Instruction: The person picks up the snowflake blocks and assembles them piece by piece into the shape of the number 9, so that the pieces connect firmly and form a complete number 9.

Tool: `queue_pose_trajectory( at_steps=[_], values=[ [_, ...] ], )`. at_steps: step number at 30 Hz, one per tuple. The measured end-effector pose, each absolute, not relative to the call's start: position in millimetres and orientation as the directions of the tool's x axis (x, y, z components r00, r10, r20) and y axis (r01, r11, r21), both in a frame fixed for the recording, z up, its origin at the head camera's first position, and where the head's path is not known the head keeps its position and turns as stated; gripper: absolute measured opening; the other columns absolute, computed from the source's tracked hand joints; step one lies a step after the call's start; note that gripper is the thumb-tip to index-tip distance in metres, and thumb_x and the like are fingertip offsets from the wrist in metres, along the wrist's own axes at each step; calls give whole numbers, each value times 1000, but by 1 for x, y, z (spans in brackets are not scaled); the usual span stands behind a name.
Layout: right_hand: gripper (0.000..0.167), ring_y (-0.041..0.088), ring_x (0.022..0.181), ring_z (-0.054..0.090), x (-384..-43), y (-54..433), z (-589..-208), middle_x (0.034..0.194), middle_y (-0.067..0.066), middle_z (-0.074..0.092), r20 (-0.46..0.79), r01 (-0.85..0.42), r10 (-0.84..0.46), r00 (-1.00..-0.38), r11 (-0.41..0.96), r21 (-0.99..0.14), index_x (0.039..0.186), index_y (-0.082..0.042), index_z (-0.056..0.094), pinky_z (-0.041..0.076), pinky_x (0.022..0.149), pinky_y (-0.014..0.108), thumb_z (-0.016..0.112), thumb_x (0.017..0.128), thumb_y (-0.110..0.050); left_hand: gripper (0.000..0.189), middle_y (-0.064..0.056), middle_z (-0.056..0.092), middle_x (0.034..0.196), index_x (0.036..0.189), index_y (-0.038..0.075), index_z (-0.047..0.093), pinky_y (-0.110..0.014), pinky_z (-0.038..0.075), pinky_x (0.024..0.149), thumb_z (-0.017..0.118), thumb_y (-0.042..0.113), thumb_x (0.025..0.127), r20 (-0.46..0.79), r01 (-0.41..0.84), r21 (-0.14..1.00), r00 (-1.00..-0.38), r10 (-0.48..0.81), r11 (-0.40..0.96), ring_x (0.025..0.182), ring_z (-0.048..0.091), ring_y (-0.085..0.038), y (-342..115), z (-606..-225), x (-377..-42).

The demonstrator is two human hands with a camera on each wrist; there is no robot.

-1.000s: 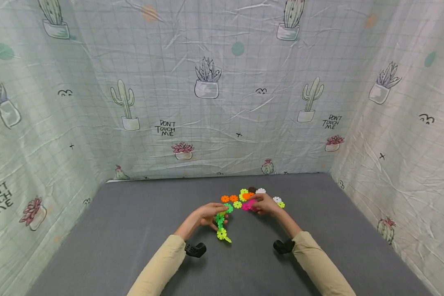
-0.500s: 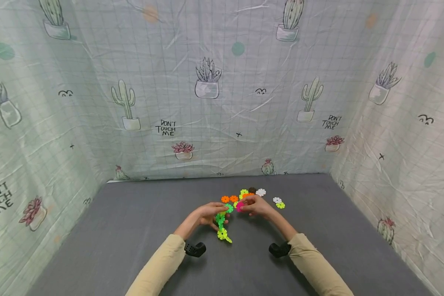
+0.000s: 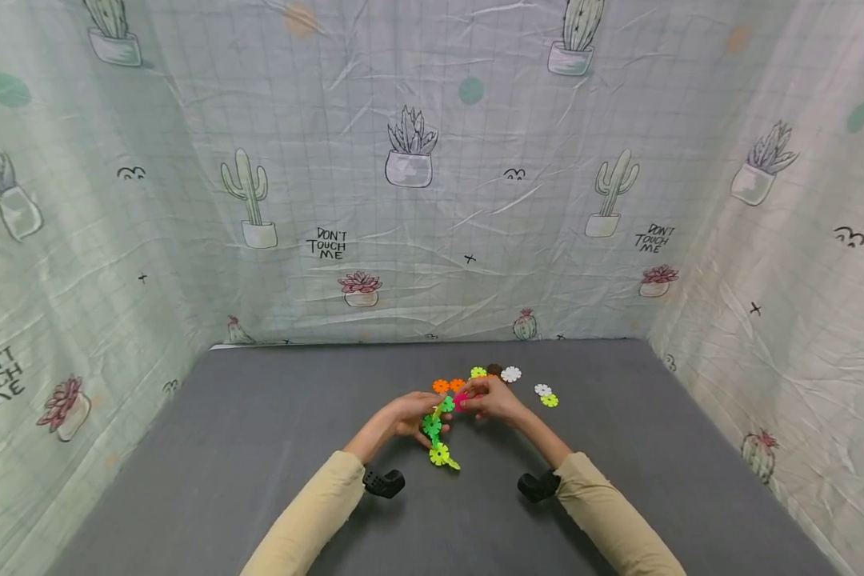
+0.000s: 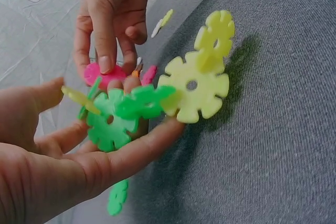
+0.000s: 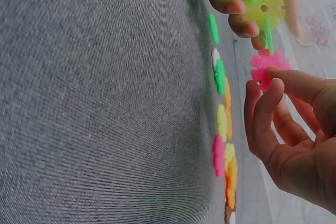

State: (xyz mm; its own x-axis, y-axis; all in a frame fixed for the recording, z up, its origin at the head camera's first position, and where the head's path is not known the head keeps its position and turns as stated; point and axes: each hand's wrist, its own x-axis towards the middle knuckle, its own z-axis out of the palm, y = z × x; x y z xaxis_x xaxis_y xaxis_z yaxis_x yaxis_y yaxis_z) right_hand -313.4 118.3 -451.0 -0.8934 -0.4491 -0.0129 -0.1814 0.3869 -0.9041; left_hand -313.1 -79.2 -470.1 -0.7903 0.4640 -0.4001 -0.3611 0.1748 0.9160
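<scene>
My left hand holds a chain of slotted, flower-shaped plastic discs, green and yellow, joined at angles to each other. The chain's yellow end hangs toward the front in the head view. My right hand pinches a pink flower disc between thumb and fingers. In the right wrist view, that pink disc meets the edge of a green disc at the chain's far end. Whether their slots have locked together, I cannot tell. Fingers partly hide the middle of the chain.
Loose discs lie on the grey table behind the hands: two orange, a yellow, a brown, a white. Another white disc and a yellow one sit farther right. A loose pink disc shows in the right wrist view.
My right hand has come left from the loose discs, bringing the pink disc to the chain. My left hand has stayed nearly still with the chain. The head view has shifted slightly.
</scene>
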Motion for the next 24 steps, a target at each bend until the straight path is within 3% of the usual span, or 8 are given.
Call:
queue_pose_trajectory(
  at_steps=[4, 9, 17, 24],
  values=[
    [23, 50, 82, 54, -303, 114, -438, 92, 28, 61, 21, -206, -438, -899, 380, -902, 100, 10, 58, 50, 64, 51, 62, 82, -3, 29, -5, 59, 89, 115, 6, 44, -62, 43, 78, 32, 27, 98, -404, -392, 911, -783, 474, 130, 77, 60, -14, -79, -467, -314],
    [21, 50, 83, 56, -299, 113, -438, 91, 29, 62, 54, -225, -430, -901, 360, -906, 96, 10, 59, 49, 64, 53, 62, 81, -3, 14, -2, 61, 82, 102, 8, 45, -62, 43, 77, 35, 17, 97, -412, -402, 907, -785, 463, 124, 76, 62, -14, -76, -463, -313],
    [17, 51, 82, 55, -302, 113, -436, 85, 31, 62, 89, -236, -403, -911, 332, -913, 91, 12, 62, 48, 65, 56, 63, 79, 0, 24, -11, 69, 94, 111, 1, 51, -47, 51, 70, 41, 16, 95, -415, -385, 909, -809, 416, 158, 80, 66, -14, -74, -458, -317],
    [15, 47, 73, 58, -308, 112, -444, 84, 33, 61, 113, -249, -396, -911, 309, -918, 87, 14, 62, 48, 61, 54, 64, 78, 3, 21, -16, 67, 98, 105, 1, 55, -41, 52, 68, 44, 15, 94, -431, -391, 902, -806, 407, 182, 81, 67, -17, -75, -456, -318]
  ],
)
